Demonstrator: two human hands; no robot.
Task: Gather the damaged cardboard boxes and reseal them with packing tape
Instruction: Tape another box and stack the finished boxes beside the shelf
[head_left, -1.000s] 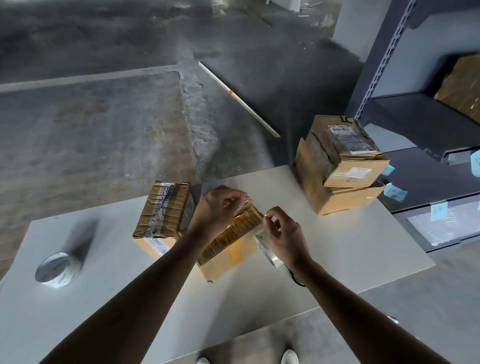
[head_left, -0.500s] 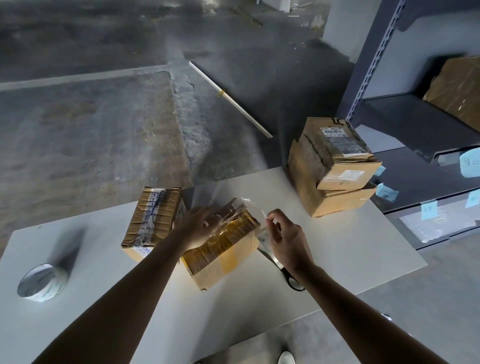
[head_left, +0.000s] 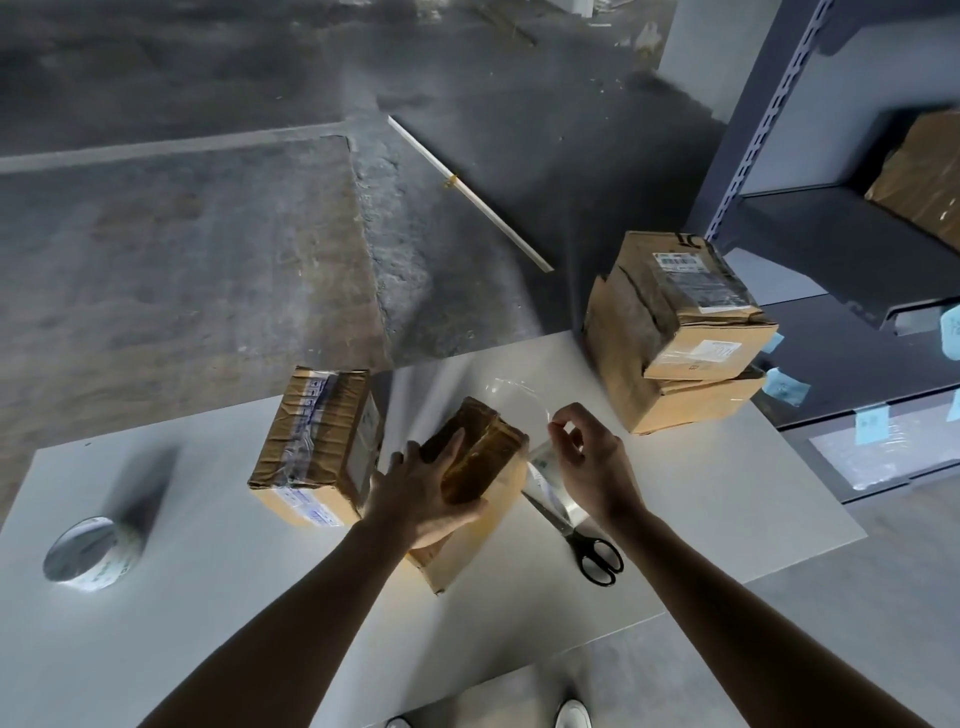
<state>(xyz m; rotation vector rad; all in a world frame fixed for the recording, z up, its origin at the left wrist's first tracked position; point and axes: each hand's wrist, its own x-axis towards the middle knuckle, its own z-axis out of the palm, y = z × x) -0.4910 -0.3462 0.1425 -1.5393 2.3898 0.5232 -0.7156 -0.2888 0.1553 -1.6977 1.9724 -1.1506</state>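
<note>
A small brown cardboard box lies tilted at the middle of the white table. My left hand lies flat on its top with straight fingers, pressing it. My right hand pinches the end of a clear strip of packing tape that arcs from the box's far end to my fingertips. A second taped box stands just left of the first. Two stacked damaged boxes sit at the table's far right. A roll of clear tape rests at the left edge.
Black-handled scissors lie on the table below my right hand. A grey metal shelf unit with another cardboard box and blue labels stands to the right. Beyond the table is concrete floor with a white rod.
My left hand let go of the tape, slid down and now lies flat on the small box. The right hand keeps its pinch on the tape and has risen slightly.
</note>
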